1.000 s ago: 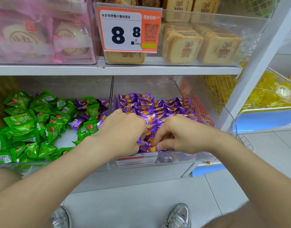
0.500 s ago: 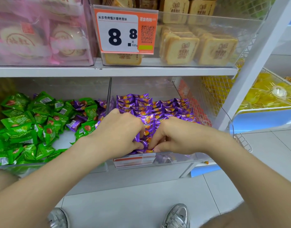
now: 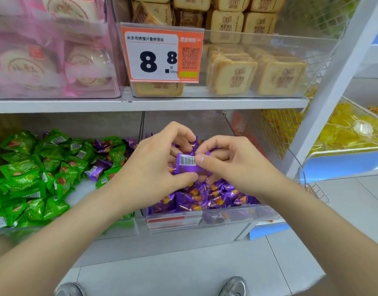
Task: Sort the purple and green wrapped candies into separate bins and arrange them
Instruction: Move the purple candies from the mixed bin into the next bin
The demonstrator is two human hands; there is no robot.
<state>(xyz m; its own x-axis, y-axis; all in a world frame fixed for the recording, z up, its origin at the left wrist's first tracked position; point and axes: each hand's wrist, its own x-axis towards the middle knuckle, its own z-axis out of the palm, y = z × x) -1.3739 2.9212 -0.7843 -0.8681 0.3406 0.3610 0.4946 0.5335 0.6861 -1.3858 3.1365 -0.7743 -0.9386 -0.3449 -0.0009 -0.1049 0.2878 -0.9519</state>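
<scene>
Head view shows one purple candy (image 3: 189,165) held up between both hands, barcode side facing up. The left hand (image 3: 154,165) pinches its left edge with thumb and fingers, and the right hand (image 3: 230,165) pinches its right edge the same way, thumb on top. Both hands hover just above the purple candies (image 3: 205,199) that fill the right bin (image 3: 232,216) right under them.

To the left of the left hand sits the left bin (image 3: 119,229), full of green candies (image 3: 30,171). A few stray purple candies (image 3: 96,169) are mixed in there, close to the wall between the two bins (I can count only some, since the arm hides part of that spot).

I think the job is more than half done. The right bin looks all purple, and many pieces in it lie in neat rows. What is left, as far as I can tell, is to place this held piece, pick the purple strays out of the green side, and tidy the messy green pile.

Above the hands are a shelf (image 3: 149,105) and a price tag (image 3: 160,53).
</scene>
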